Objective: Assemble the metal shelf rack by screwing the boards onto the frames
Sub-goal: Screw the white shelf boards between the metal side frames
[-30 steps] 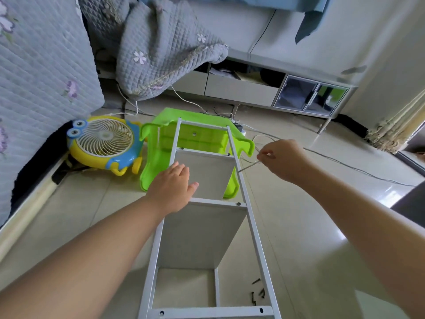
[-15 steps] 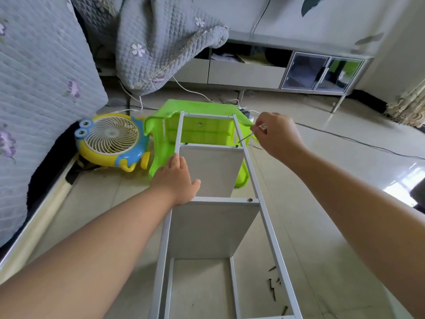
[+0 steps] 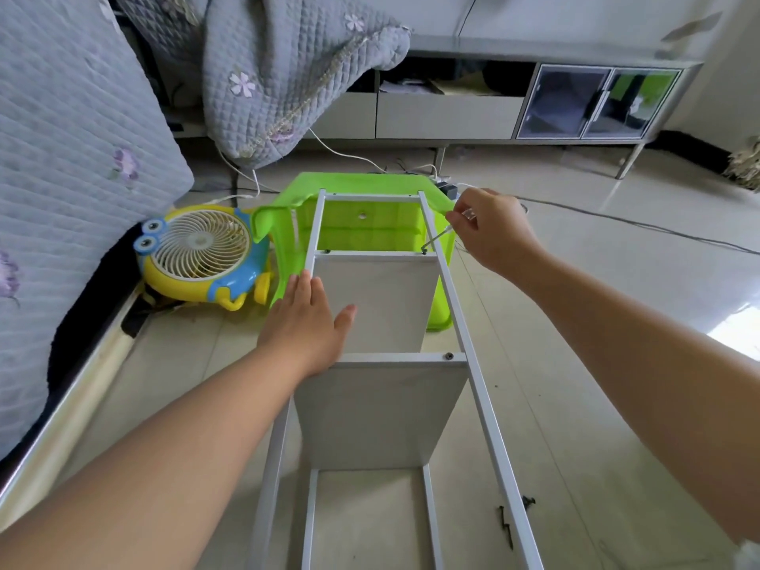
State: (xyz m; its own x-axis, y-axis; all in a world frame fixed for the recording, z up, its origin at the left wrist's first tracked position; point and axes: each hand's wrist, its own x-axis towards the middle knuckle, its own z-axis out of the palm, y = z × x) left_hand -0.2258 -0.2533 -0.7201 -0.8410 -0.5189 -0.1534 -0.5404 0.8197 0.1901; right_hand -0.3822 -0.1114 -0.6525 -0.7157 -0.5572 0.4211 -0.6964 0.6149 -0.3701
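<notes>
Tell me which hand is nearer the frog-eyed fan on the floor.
Left. The left hand rests flat on the rack's left frame rail, just right of the fan. The right hand pinches a hex key across the rack, farther away.

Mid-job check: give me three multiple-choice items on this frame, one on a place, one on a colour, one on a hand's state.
1. Where is the thin metal hex key's tip?
A. at the far white shelf board's right corner
B. on the floor
C. in the fan

2. What colour is the plastic stool under the grey metal frame?
A. red
B. green
C. black

3. How is the left hand?
A. gripping a screw
B. fist
C. flat, fingers straight

Key: A, the tip meets the board corner; B, bright green; C, the palm lies by the left rail.
</notes>
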